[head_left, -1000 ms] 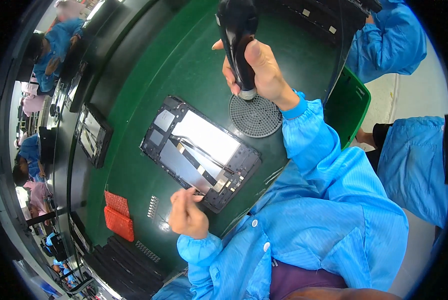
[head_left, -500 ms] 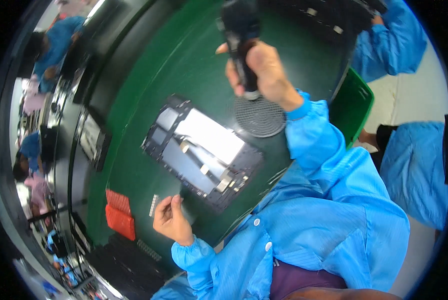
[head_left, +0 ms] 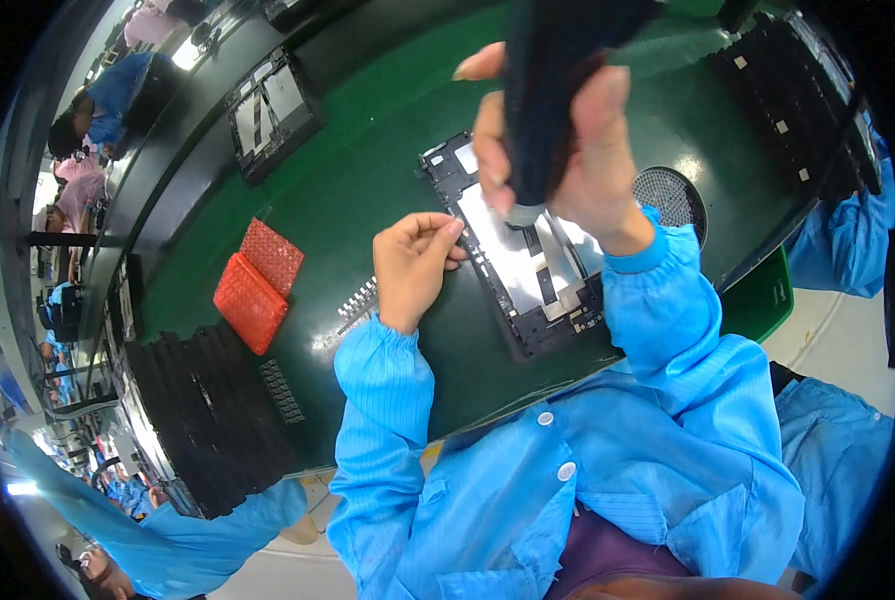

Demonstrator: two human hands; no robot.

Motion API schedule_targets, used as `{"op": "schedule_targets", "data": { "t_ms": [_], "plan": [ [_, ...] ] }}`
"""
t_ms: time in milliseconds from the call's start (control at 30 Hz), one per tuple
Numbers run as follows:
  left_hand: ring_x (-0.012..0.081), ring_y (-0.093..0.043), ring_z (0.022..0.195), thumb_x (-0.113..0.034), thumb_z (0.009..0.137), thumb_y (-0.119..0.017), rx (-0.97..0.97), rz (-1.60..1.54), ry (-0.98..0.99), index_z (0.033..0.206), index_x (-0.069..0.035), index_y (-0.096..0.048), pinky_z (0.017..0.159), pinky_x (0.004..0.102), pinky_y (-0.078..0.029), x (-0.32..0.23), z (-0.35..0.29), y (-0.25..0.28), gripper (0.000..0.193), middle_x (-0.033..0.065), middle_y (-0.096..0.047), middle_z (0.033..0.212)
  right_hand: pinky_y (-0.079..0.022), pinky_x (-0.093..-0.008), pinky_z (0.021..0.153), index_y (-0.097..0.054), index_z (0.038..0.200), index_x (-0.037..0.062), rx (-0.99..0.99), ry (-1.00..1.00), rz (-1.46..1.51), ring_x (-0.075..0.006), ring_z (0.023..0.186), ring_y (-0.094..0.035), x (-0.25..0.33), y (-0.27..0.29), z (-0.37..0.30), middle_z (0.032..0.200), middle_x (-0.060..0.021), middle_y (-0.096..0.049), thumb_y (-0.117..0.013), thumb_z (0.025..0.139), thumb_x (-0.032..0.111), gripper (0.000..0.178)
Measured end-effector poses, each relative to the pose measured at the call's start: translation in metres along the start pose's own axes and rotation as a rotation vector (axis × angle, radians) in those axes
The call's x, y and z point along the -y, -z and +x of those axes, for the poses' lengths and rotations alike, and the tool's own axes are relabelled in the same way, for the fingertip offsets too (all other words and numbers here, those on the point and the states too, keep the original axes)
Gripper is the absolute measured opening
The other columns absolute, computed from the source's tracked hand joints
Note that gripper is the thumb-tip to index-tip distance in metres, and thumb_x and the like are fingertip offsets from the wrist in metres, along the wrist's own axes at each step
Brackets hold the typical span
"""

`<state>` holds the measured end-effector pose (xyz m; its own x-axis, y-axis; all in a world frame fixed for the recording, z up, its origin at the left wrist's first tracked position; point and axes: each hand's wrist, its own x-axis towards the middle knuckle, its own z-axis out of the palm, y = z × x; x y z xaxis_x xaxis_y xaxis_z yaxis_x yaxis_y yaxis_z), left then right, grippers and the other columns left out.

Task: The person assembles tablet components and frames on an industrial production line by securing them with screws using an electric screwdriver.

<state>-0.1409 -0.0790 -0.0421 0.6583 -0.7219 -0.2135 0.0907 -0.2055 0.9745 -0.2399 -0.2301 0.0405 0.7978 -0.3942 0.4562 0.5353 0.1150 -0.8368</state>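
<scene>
I observed the left arm [head_left: 383, 380] and right arm [head_left: 668, 295] extended forward, elbows bent. The left hand [head_left: 413, 265] was closed in a pinch, thumb against index finger, the other fingers curled inward. The right hand [head_left: 596, 180] was raised higher in a grip, thumb opposing the fingers, the uppermost finger spaced apart.

A black handheld tool [head_left: 543, 110] with a pale tip is gripped in the right hand [head_left: 600, 165], pointing down. Beneath that hand and just right of the left hand [head_left: 413, 265], a black-framed device [head_left: 503, 262] lies flat and open, silver panels exposed, partly hidden.
</scene>
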Motion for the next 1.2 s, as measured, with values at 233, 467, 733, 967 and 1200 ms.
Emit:
{"op": "schedule_targets", "data": {
  "t_ms": [233, 467, 733, 967, 1200],
  "plan": [
    [0.0083, -0.059, 0.064, -0.007, 0.082, -0.063, 0.050, 0.004, -0.028, 0.088, 0.003, -0.060, 0.048, 0.0196, -0.046, 0.004, 0.013, 0.000, 0.012, 0.0040, -0.063, 0.076, -0.043, -0.0225, 0.048, -0.045, 0.116, -0.0037, 0.009, -0.063, -0.112, -0.0109, 0.051, -0.053, -0.034, -0.019, 0.013, 0.064, -0.0070, -0.054, -0.031, 0.080, 0.074, 0.087],
    [0.0097, -0.062, 0.067, -0.005, 0.083, -0.061, 0.214, -0.086, 0.127, 0.092, 0.003, -0.059, 0.050, 0.0196, -0.050, -0.003, 0.021, 0.014, 0.013, 0.0051, -0.063, 0.078, -0.043, -0.0222, 0.047, -0.045, 0.116, -0.0045, 0.011, -0.071, -0.124, -0.0109, 0.051, -0.054, -0.045, -0.022, 0.014, 0.063, -0.0076, -0.053, -0.032, 0.079, 0.074, 0.088],
    [0.0113, -0.063, 0.066, -0.003, 0.082, -0.060, 0.265, -0.078, 0.153, 0.090, 0.002, -0.058, 0.050, 0.0205, -0.050, -0.006, 0.024, 0.013, 0.010, 0.0064, -0.062, 0.080, -0.043, -0.0216, 0.047, -0.045, 0.116, -0.0048, 0.008, -0.045, -0.130, -0.0099, 0.050, -0.054, -0.043, -0.021, 0.016, 0.064, -0.0069, -0.054, -0.030, 0.080, 0.074, 0.088],
    [0.0151, -0.065, 0.063, 0.003, 0.075, -0.062, 0.158, -0.048, 0.150, 0.088, 0.002, -0.051, 0.046, 0.0214, -0.050, -0.007, 0.027, 0.009, 0.017, 0.0097, -0.062, 0.077, -0.043, -0.0209, 0.047, -0.045, 0.117, -0.0048, 0.016, -0.075, -0.162, -0.0094, 0.052, -0.054, -0.050, -0.021, 0.015, 0.064, -0.0071, -0.055, -0.031, 0.080, 0.074, 0.088],
    [0.0149, -0.064, 0.062, 0.002, 0.075, -0.062, 0.181, -0.057, 0.171, 0.087, 0.002, -0.052, 0.046, 0.0211, -0.050, -0.007, 0.029, 0.008, 0.015, 0.0092, -0.062, 0.076, -0.043, -0.0211, 0.047, -0.046, 0.116, -0.0051, 0.024, -0.068, -0.175, -0.0094, 0.051, -0.054, -0.052, -0.021, 0.015, 0.064, -0.0070, -0.054, -0.031, 0.080, 0.074, 0.088]
  ]
}}
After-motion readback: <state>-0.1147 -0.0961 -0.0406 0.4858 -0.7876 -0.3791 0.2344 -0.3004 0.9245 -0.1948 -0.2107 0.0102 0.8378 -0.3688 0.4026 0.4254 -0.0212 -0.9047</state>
